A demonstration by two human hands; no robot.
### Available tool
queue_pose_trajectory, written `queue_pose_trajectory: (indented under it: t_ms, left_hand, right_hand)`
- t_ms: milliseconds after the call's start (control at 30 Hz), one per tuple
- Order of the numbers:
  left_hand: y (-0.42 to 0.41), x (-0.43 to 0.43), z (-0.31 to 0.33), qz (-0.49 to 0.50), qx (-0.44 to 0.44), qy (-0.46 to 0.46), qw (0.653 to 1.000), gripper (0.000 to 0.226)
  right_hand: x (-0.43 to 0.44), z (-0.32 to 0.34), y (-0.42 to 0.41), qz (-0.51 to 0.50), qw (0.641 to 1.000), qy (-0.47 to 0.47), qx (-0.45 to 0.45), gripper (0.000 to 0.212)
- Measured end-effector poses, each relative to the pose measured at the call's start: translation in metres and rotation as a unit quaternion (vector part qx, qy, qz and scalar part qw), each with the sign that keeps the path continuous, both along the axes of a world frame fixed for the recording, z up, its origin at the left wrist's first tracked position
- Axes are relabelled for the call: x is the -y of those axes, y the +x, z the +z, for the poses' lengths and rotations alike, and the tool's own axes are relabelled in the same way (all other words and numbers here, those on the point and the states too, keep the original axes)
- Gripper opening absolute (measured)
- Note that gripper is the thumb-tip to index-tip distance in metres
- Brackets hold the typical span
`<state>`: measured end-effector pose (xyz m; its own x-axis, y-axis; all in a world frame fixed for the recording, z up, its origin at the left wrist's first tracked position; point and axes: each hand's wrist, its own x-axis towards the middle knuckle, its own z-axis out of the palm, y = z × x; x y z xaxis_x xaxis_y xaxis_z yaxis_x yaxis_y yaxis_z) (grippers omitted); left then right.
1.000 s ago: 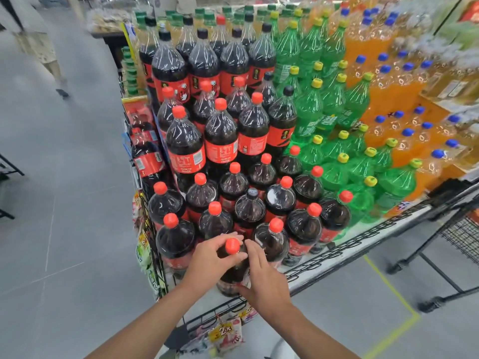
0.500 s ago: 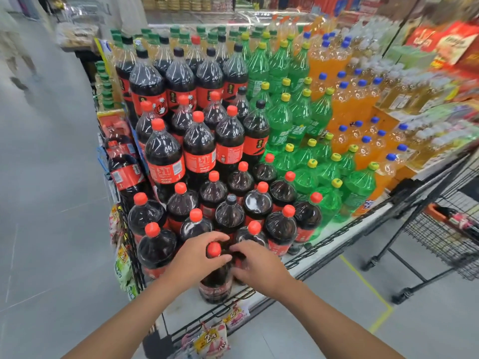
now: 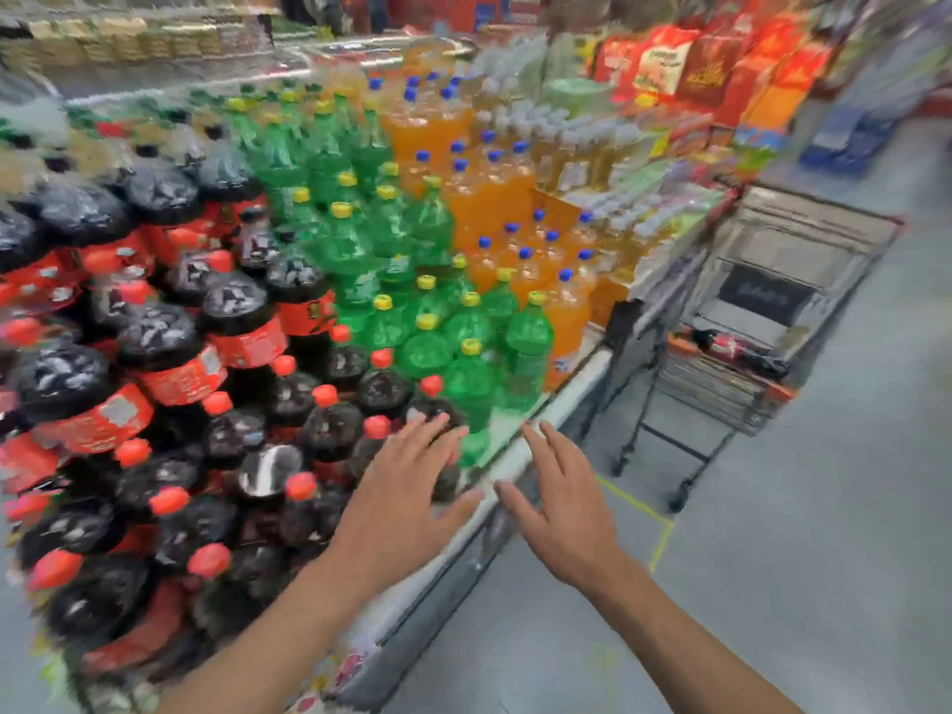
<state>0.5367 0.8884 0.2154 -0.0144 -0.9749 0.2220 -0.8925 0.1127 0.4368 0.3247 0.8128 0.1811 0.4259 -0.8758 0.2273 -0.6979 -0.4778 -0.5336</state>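
Item: cola bottle, red-capped, front row, just left of the green bottles. Judged full, heavy, smooth-walled and likely slippery; best taken at the neck. Left hand, fingers spread, was over it, contact unclear. Right hand, spread and empty, hovered in front of the green bottles.

I see my left hand spread flat over the red-capped cola bottles at the front of the shelf; my right hand hangs beside it, fingers straight, holding nothing; green bottles stand behind; a shopping cart stands to the right; everything is blurred.
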Motion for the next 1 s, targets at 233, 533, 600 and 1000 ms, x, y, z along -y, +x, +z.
queue_pose_trajectory:
  t_ms: [233,533,600,1000]
  left_hand:
    - [-0.153,0.061,-0.036,-0.065,-0.025,0.087,0.994,0.081]
    - [-0.271,0.115,-0.064,-0.113,-0.045,0.167,0.978,0.071]
    - [-0.284,0.132,-0.067,-0.122,-0.046,0.173,0.976,0.067]
    - [-0.319,0.319,-0.083,-0.153,-0.078,0.171,0.97,0.05]
  right_hand:
    - [-0.002,-0.016,-0.181,-0.142,0.985,0.071,-0.06,0.089]
    - [0.015,-0.032,-0.307,-0.233,0.961,0.131,-0.064,0.09]
    - [0.027,-0.036,-0.321,-0.245,0.957,0.14,-0.063,0.091]
    - [0.178,-0.033,-0.363,-0.291,0.941,0.162,-0.064,0.088]
